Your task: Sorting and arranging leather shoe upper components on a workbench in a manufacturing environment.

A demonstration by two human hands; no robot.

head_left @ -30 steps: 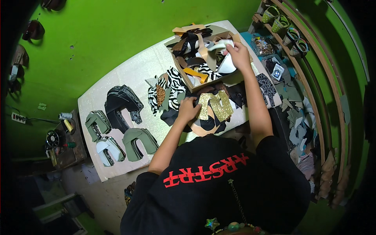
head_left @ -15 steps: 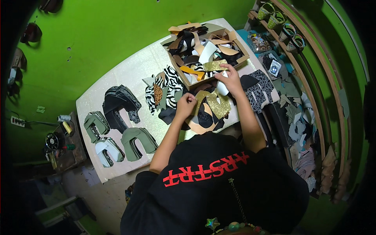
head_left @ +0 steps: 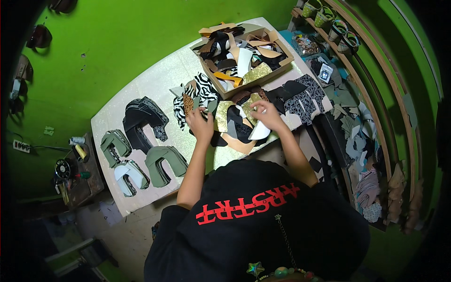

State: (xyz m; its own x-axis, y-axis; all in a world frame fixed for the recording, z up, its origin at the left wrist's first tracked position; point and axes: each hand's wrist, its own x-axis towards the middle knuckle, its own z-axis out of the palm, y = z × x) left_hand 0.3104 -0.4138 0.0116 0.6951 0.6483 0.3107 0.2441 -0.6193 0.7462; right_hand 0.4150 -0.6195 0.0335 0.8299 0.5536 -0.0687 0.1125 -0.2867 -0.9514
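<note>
My left hand (head_left: 201, 126) is over the table with its fingers curled together beside dark green and black cut pieces (head_left: 218, 139). What it pinches, if anything, is too small to tell. My right hand (head_left: 268, 116) is closed on a white cut piece (head_left: 259, 132), which sticks out below the palm. Its fingertips are close to a glittery gold piece (head_left: 251, 100). Another gold piece (head_left: 223, 115) lies between my hands, among black patterned and tan pieces (head_left: 237, 144). Zebra-striped pieces (head_left: 205, 86) and a leopard-spotted one (head_left: 188, 104) lie beyond my left hand.
An open cardboard box (head_left: 284, 68) heaped with scraps stands at the far side of the table (head_left: 150, 94). Stacks of curved green pieces (head_left: 165, 164), white pieces (head_left: 126, 176) and black pieces (head_left: 143, 120) sit at left. Patterned black pieces (head_left: 307, 101) lie at right, near a wooden rack (head_left: 350, 61).
My right hand has come down from the box toward me with the white piece. My left hand has shifted left, away from the gold pieces, which now lie farther apart.
</note>
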